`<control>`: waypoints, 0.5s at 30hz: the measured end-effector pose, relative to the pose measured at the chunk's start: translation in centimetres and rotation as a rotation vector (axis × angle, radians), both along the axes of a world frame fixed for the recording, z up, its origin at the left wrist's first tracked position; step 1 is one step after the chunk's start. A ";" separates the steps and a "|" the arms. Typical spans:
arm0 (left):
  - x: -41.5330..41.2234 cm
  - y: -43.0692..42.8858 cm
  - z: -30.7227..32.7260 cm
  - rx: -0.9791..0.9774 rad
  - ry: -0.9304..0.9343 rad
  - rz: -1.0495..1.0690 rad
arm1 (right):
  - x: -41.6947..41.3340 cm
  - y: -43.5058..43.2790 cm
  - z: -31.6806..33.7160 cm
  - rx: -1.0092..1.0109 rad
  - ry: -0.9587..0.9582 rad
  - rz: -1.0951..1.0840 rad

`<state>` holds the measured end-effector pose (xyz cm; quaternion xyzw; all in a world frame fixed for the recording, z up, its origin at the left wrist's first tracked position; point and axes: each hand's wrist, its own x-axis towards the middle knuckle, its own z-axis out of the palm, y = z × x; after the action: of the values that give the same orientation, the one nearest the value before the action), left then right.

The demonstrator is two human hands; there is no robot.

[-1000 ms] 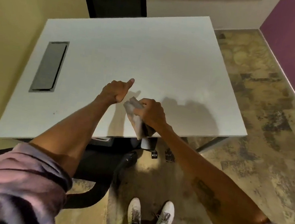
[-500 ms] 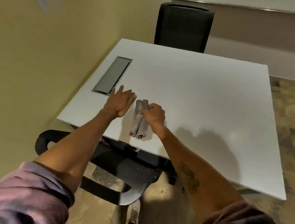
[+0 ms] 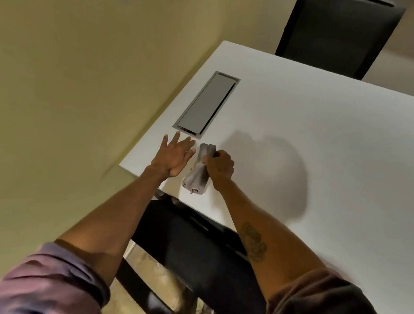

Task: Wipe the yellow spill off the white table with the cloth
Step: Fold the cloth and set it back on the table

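Two hands on the desk (image 3: 332, 146): right hand (image 3: 219, 165) grips the bunched cloth (image 3: 197, 176), long axis running away; left hand (image 3: 173, 155) splayed flat beside; no yellow spill visible.

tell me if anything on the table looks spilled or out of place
No spill shows on the table; no yellow mark is visible. The cloth lies rolled near the front edge, right hand closed on it, left hand flat beside it. The grey hatch sits flush.
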<state>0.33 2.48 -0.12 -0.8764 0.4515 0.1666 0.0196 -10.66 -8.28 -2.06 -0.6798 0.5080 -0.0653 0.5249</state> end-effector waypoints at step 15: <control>7.1 0.2 -4.5 0.084 0.226 0.150 | 9.1 -0.2 -2.3 0.070 0.193 0.078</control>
<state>7.44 2.64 -4.66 -0.8816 0.3768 0.2840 -0.0073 -1.53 -8.46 -4.41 -0.6835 0.5315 0.0388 0.4989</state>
